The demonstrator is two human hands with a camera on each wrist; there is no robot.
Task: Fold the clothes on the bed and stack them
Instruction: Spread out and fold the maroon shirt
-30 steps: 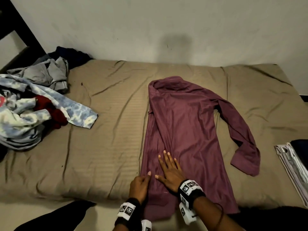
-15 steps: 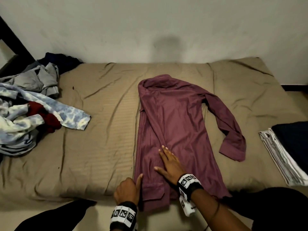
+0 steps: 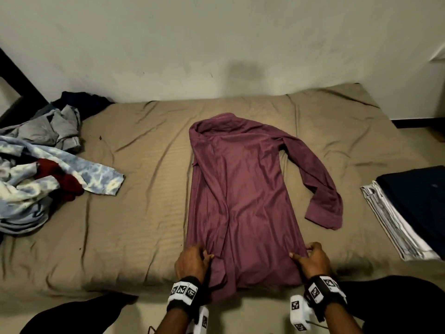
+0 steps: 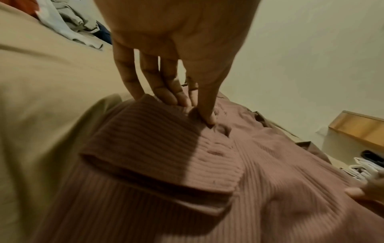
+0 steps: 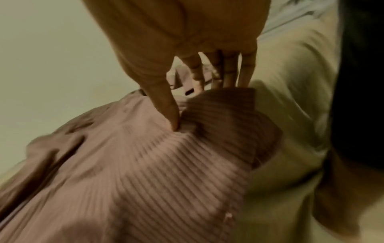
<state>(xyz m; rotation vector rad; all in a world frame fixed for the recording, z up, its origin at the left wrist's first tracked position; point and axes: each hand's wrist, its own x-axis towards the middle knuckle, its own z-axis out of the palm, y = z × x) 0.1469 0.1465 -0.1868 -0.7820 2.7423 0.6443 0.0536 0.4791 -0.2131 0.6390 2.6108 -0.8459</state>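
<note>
My left hand and my right hand each pinch a bottom corner of the purple shirt, thumb on top, fingers under. It lies flat in the middle of the bed, collar far from me. I think it is soft, light and floppy, so corners are the best place to hold. One sleeve sticks out right. Unfolded clothes wait far left.
</note>
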